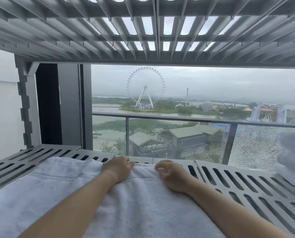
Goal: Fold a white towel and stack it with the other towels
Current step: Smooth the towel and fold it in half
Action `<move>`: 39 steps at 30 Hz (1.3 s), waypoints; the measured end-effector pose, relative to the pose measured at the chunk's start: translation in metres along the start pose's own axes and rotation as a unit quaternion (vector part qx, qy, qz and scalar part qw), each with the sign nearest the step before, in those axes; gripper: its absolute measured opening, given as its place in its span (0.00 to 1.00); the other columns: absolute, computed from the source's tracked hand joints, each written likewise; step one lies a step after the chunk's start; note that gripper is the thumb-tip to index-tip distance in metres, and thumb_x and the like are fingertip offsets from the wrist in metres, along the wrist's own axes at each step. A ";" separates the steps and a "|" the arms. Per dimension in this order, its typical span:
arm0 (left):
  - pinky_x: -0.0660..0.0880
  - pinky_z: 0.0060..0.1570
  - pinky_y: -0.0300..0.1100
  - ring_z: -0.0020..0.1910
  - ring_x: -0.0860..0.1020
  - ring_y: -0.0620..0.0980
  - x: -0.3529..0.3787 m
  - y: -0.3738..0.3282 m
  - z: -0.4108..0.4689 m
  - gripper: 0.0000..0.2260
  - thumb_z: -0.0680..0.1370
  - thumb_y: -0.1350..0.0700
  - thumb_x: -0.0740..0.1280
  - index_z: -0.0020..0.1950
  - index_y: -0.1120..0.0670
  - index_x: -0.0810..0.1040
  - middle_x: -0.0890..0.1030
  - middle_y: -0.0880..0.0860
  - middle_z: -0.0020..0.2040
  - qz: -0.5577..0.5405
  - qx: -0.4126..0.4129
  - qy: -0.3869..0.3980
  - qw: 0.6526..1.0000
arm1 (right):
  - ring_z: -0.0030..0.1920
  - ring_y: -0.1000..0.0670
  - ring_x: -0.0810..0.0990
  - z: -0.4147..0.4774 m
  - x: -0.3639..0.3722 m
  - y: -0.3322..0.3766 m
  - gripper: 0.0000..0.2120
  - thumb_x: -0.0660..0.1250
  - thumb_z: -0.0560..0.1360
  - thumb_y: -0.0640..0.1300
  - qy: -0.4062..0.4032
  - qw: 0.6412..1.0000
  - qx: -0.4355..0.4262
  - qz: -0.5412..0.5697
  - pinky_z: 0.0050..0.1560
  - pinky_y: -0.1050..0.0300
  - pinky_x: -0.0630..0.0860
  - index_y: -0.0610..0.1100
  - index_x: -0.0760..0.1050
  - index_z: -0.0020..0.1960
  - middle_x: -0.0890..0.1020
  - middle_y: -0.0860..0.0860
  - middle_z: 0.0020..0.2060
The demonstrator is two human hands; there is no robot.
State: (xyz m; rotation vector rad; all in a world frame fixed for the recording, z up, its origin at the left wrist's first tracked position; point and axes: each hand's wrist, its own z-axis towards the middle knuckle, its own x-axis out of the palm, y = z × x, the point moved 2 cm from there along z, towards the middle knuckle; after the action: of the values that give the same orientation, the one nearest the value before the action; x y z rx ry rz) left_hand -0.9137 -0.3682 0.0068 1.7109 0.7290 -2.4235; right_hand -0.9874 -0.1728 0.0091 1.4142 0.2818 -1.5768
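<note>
Two bare forearms are stretched forward over a white towel (60, 191), which is spread flat on a grey slatted shelf (256, 170). The left hand (116, 167) and the right hand (170, 174) are placed side by side at the towel's far edge. Each grip is clenched on that edge, with fingers curled around the hem. A stack of folded towels (292, 162) is seen on the same shelf at the far right, well apart from the hands. An upper shelf (91, 31) is set overhead. A Ferris wheel (145, 88) is visible through the window behind.
</note>
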 end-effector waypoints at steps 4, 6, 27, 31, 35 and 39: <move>0.68 0.42 0.43 0.43 0.75 0.48 -0.001 0.001 -0.006 0.16 0.79 0.42 0.54 0.44 0.50 0.75 0.78 0.47 0.42 -0.020 0.020 -0.048 0.998 | 0.61 0.49 0.75 0.002 -0.014 -0.011 0.18 0.56 0.75 0.36 -0.042 0.998 0.034 -0.022 0.57 0.62 0.67 0.46 0.76 0.61 0.79 0.49 0.59; 0.68 0.42 0.43 0.43 0.75 0.48 -0.001 0.001 -0.008 0.17 0.78 0.40 0.54 0.45 0.50 0.75 0.77 0.47 0.41 -0.024 0.029 -0.060 0.997 | 0.62 0.48 0.74 0.005 -0.017 -0.017 0.17 0.57 0.77 0.38 -0.028 0.998 0.040 -0.040 0.60 0.61 0.66 0.45 0.74 0.63 0.78 0.48 0.62; 0.67 0.46 0.45 0.47 0.74 0.51 -0.001 0.002 -0.001 0.09 0.78 0.49 0.54 0.44 0.49 0.71 0.80 0.51 0.49 -0.026 0.024 0.000 0.999 | 0.57 0.46 0.73 0.036 -0.021 -0.024 0.09 0.60 0.79 0.46 0.023 0.988 0.030 -0.151 0.55 0.57 0.67 0.42 0.74 0.52 0.78 0.45 0.55; 0.66 0.58 0.53 0.53 0.73 0.51 -0.016 0.017 0.003 0.14 0.78 0.41 0.52 0.49 0.46 0.72 0.77 0.49 0.52 0.018 0.015 0.059 0.998 | 0.61 0.45 0.70 0.038 -0.022 -0.022 0.10 0.58 0.79 0.47 0.045 0.976 0.023 -0.210 0.62 0.54 0.66 0.42 0.72 0.56 0.74 0.44 0.58; 0.64 0.47 0.47 0.45 0.72 0.50 -0.035 0.045 -0.002 0.11 0.79 0.44 0.53 0.39 0.46 0.65 0.75 0.48 0.44 0.051 0.041 0.074 0.995 | 0.62 0.45 0.70 0.037 -0.026 -0.010 0.11 0.58 0.79 0.45 0.034 0.960 -0.007 -0.277 0.63 0.50 0.67 0.43 0.73 0.58 0.73 0.45 0.59; 0.66 0.57 0.47 0.60 0.70 0.49 -0.042 0.054 -0.008 0.11 0.79 0.45 0.56 0.57 0.46 0.71 0.73 0.50 0.62 0.084 0.091 0.071 0.990 | 0.64 0.45 0.69 0.036 -0.018 0.025 0.14 0.58 0.79 0.43 0.078 0.957 -0.074 -0.268 0.63 0.53 0.66 0.42 0.71 0.63 0.71 0.45 0.62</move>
State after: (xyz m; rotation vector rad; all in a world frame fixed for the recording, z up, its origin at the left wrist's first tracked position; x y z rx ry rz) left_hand -0.8731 -0.4203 0.0249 1.9396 0.3676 -2.3347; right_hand -0.9939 -0.2024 0.0459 1.4166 0.9226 -1.8243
